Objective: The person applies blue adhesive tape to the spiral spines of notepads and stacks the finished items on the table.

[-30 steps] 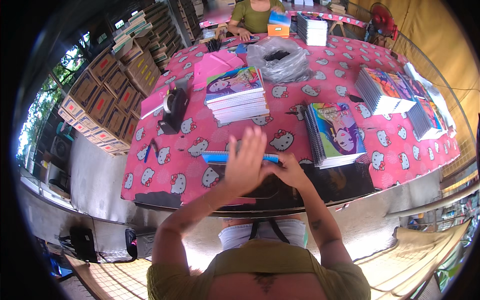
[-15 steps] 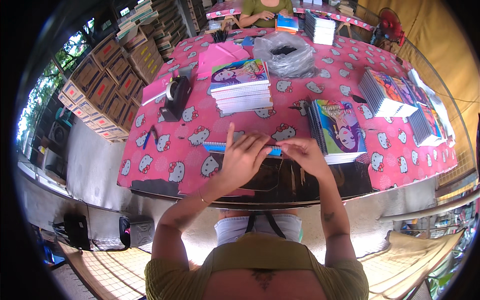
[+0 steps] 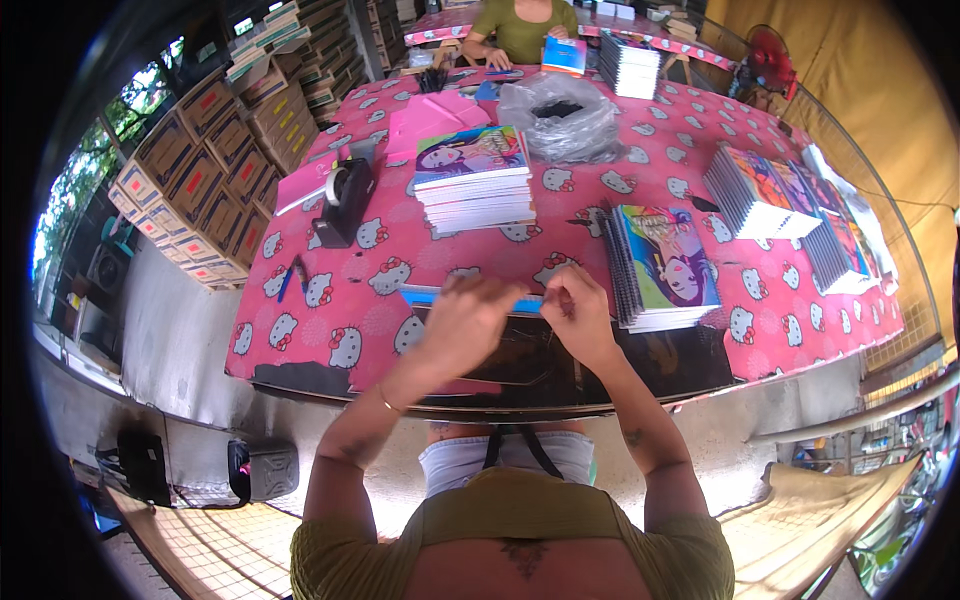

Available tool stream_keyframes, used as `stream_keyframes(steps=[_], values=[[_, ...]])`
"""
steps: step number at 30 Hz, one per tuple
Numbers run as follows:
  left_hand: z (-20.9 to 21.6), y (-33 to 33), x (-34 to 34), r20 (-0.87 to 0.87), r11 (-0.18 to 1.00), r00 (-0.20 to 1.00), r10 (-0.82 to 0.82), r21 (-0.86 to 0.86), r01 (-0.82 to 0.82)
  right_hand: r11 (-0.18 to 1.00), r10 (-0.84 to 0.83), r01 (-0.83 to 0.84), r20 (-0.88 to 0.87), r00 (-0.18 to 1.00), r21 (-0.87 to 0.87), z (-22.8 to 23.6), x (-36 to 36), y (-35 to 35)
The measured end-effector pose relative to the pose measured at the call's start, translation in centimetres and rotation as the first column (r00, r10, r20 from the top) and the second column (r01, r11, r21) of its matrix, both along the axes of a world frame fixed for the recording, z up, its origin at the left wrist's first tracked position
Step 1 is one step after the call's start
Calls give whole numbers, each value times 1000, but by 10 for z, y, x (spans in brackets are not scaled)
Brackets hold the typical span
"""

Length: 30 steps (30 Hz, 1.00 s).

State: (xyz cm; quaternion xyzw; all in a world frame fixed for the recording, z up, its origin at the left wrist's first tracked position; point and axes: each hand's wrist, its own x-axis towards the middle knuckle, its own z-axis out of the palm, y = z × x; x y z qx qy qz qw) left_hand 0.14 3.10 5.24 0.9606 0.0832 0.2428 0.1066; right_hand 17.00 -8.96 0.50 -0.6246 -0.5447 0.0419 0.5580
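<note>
A blue notebook [image 3: 418,295] lies at the near edge of the table, its long side running left to right in front of me. My left hand [image 3: 468,318] is over its middle, smeared by motion, and it hides much of the cover. Beside the notebook's right end, my right hand [image 3: 582,318] has its fingers curled in a pinch; whatever is between them is too small to make out. Right of that hand sits a stack of spiral notebooks [image 3: 662,262] with a colourful illustrated cover. Beyond my hands stands another stack of notebooks [image 3: 474,190], white page edges facing me.
A black tape dispenser [image 3: 345,205], pens [image 3: 293,276] and pink sheets [image 3: 432,122] are at left. A clear plastic bag [image 3: 560,120] with dark contents lies farther back. More notebook stacks [image 3: 765,195] stand at right. Across the table, a person [image 3: 525,35] handles a notebook.
My left hand has shifted slightly, now blurred, and my right hand has drawn a little left with its fingers curled more. The person opposite has lowered one hand to the table.
</note>
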Motion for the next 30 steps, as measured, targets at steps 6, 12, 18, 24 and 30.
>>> stream_keyframes(steps=[6, 12, 18, 24, 30], values=[[76, 0, 49, 678, 961, 691, -250, 260, 92, 916, -401, 397, -155, 903, -58, 44, 118, -103], [-24, -7, 189, 217, 791, 761, -612, 159, 591, 981, -187, 92, -714, 675, -171, -24, 229, -150], [-56, 2, 196, 69, 741, 749, -659, -110, 662, 973, 12, -168, -688, 725, -160, -28, 220, -137], [-51, -52, 197, 266, 903, 954, -139, -361, 233, 982, -146, 17, -695, 704, -190, -41, 253, -128], [-88, -55, 282, -147, 23, 884, 444, -984, -175, 961, -5, -238, -871, 492, -139, -21, 255, -90]])
